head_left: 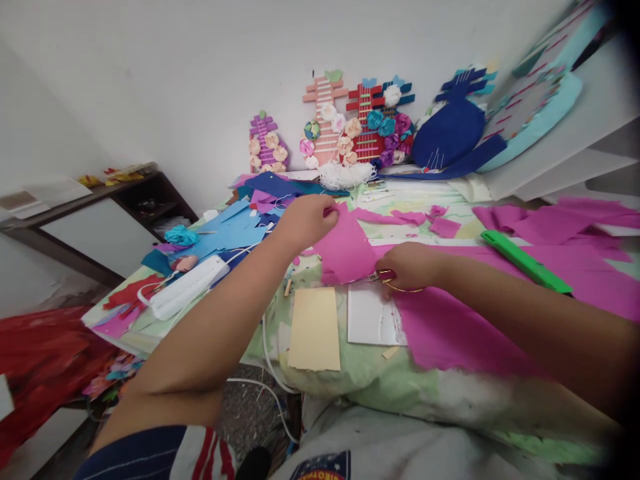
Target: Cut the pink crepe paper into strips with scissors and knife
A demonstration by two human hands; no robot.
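Observation:
My left hand (pixel 313 217) pinches the upper edge of a pink felt-like piece (pixel 347 250), which hangs down over the table. At the lower right corner of that piece, my right hand (pixel 413 263) is closed around scissors (pixel 387 277) with thin gold-coloured handles. Their short blades reach left to the piece's bottom edge, mostly hidden. Below the hands lie a cream rectangular card (pixel 315 329) and a white square board (pixel 370 320) with a rough streak on its surface. Under my right forearm spreads a large pink sheet (pixel 450 327).
A green box cutter (pixel 525 262) lies on the pink sheet. Blue scraps (pixel 227 230) and a white power strip (pixel 190 287) cover the left side. Guitar-shaped crafts with paper flowers (pixel 345 127) lean on the wall. A white cable (pixel 267 347) hangs off the front edge.

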